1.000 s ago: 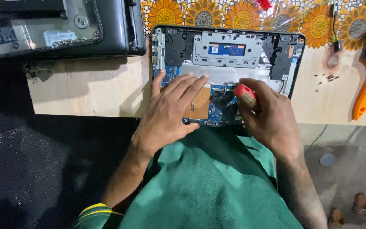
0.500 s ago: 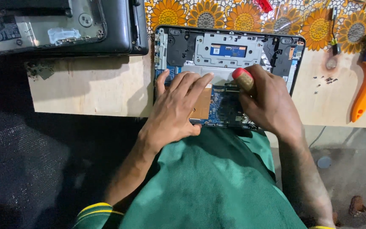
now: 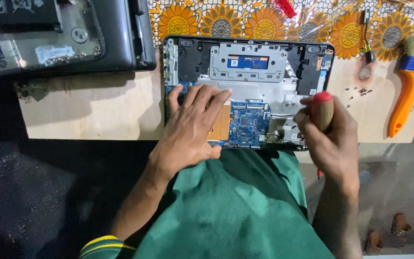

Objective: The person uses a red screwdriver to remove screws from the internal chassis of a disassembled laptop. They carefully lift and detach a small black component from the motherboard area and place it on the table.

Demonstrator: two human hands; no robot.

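A pale wooden counter (image 3: 92,108) fills the middle band of the frame, its far edge covered by a sunflower-patterned cloth (image 3: 264,21). On it lie two laptops: a dark closed-up one (image 3: 58,36) at the upper left, underside up, and one opened laptop (image 3: 247,91) at centre, its bottom cover already off so that the grey metal plate, blue circuit board (image 3: 247,122) and copper-coloured heat plate show; the board itself is seated in place, so the stripping looks only partly done. One green cloth (image 3: 235,206) spreads across the lower middle. One orange-handled brush (image 3: 410,81) lies at the right edge. The left hand (image 3: 192,129) rests flat and unclenched on the board's left part, fingers spread, grasping nothing. The right hand (image 3: 329,139), at the laptop's lower right corner, is clenched round one red-capped screwdriver (image 3: 322,110), held upright. A small scatter of loose screws (image 3: 358,91), too tiny to count, lies beside the brush.
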